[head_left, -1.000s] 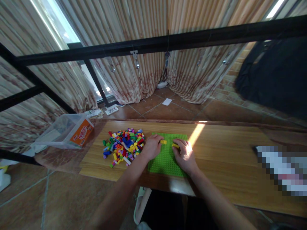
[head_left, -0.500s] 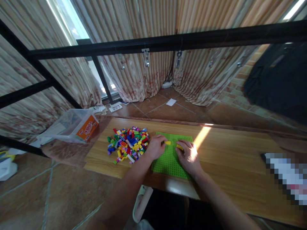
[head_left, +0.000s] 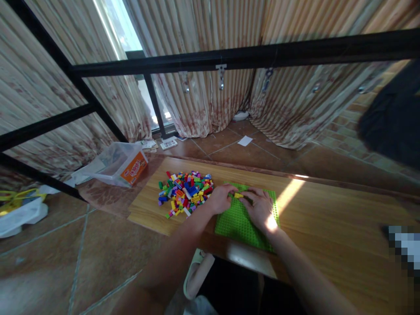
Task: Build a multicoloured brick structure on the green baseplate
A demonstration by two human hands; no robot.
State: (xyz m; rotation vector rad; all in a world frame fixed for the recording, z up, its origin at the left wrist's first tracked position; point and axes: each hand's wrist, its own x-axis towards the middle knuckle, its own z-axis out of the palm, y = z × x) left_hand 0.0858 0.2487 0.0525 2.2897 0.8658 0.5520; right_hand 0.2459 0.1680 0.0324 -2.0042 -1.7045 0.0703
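Over a green studded baseplate point(head_left: 244, 229), my two hands meet at a small yellow toy brick point(head_left: 238, 195). My left hand point(head_left: 222, 199) comes in from the left, fingers closed in a pinch at the brick's left end. From the other side, my right hand point(head_left: 261, 209) has its thumb and fingertips closed at the brick's right end. Fingers partly cover the spot, so I cannot tell whether one or two yellow bricks are there, or whether they touch the baseplate. Just left of my left hand lies a heap of mixed coloured toy bricks point(head_left: 187, 191).
The wooden table point(head_left: 328, 227) carries the baseplate and heap. A clear plastic box point(head_left: 113, 164) with an orange label stands beyond its left end. A black metal rail point(head_left: 197, 63) crosses behind, before curtains. A pixelated object point(head_left: 407, 247) lies at the right.
My hands have come together; the yellow bricks, held apart in each hand before, now meet between my fingertips. The view has swung slightly left.
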